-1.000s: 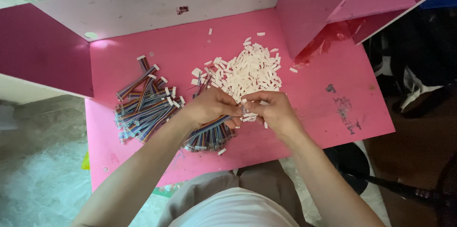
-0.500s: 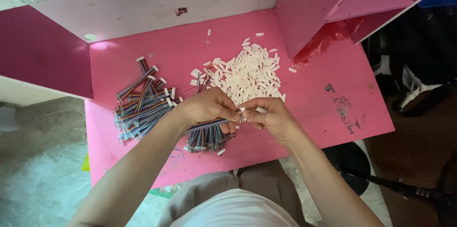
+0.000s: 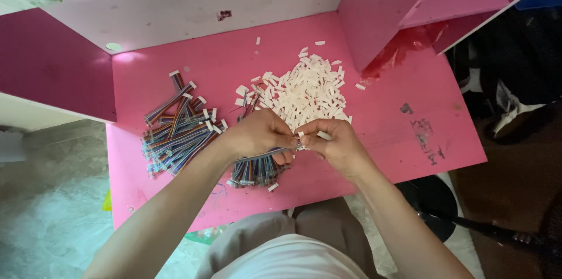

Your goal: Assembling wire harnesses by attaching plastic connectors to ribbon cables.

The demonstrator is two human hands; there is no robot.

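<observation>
My left hand (image 3: 257,134) and my right hand (image 3: 331,142) meet over the middle of the pink table (image 3: 404,132). The left hand pinches a short multicoloured ribbon cable (image 3: 263,155). The right hand pinches a small white plastic connector (image 3: 302,141) at that cable's end, fingertips of both hands touching. A heap of white connectors (image 3: 307,91) lies just beyond the hands. Under my left hand sits a small bunch of ribbon cables (image 3: 254,172). A bigger pile of ribbon cables with white ends (image 3: 175,129) lies to the left.
Pink panels stand at the left (image 3: 52,65) and at the back right (image 3: 380,4). A white scuffed back wall (image 3: 193,4) rises behind the table. A black round stool base (image 3: 433,203) sits on the floor at the right.
Both hands stay together at the table's middle. The right hand has shifted slightly and the fingertips have closed on the connector at the cable's end.
</observation>
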